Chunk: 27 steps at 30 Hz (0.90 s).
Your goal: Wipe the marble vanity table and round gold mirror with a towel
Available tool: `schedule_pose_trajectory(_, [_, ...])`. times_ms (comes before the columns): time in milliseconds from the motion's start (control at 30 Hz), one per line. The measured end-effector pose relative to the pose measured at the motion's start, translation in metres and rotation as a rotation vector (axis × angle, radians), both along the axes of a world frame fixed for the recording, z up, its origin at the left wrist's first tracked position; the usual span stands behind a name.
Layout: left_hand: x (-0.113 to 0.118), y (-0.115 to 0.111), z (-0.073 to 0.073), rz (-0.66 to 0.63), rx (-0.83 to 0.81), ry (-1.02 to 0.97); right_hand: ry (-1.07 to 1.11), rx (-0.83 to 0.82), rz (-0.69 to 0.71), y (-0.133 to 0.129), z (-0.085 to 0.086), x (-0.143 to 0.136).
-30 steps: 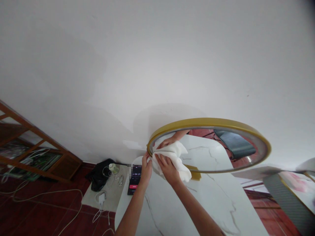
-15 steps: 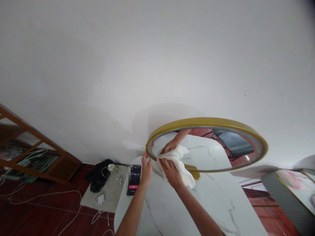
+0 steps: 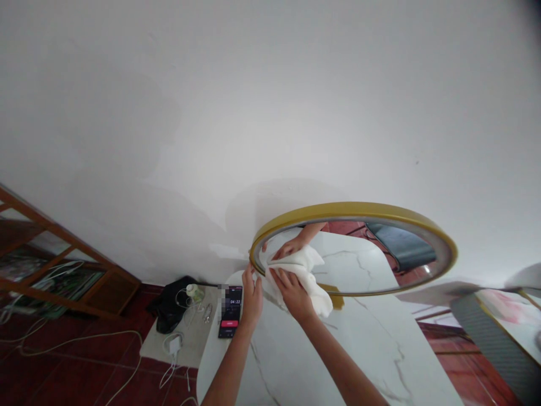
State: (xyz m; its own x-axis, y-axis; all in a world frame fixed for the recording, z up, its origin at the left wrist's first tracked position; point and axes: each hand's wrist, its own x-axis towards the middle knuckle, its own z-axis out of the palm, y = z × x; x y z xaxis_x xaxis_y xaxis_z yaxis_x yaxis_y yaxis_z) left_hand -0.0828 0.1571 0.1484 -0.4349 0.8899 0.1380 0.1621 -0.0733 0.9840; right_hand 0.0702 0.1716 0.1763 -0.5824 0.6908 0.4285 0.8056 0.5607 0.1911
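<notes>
You seem mid-wipe: right hand (image 3: 295, 293) gripping the cloth (image 3: 315, 294) against the mirror (image 3: 353, 265), left hand (image 3: 252, 299) holding the rim (image 3: 355, 210) just beside. The next stroke calls for steady pressure.

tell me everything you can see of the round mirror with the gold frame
The mirror is round, seen at a steep slant, with a smooth gold-coloured rim, a pale inner border and reflective glass. It stands on a gold-coloured base on the marble-patterned white table, near the wall. The left hand touches its rim at the left; the right hand presses a white cloth to the glass, which reflects hand, cloth and table.
</notes>
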Motion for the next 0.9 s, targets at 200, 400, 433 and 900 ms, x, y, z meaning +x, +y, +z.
schedule_pose_trajectory(200, [0.000,-0.004,0.000,-0.018,0.000,-0.040,-0.034,-0.007,-0.060,-0.005,-0.011,0.048])
schedule_pose_trajectory(400, [0.002,-0.003,0.004,0.001,-0.028,-0.018,-0.085,-0.003,-0.149,-0.009,-0.031,0.104])
schedule_pose_trajectory(433, [0.002,-0.004,0.004,0.006,-0.041,-0.018,-0.088,-0.001,-0.149,-0.010,-0.034,0.113])
schedule_pose_trajectory(900, [0.068,-0.004,-0.033,0.052,-0.504,-0.593,0.755,-0.728,-0.267,-0.021,-0.081,0.167])
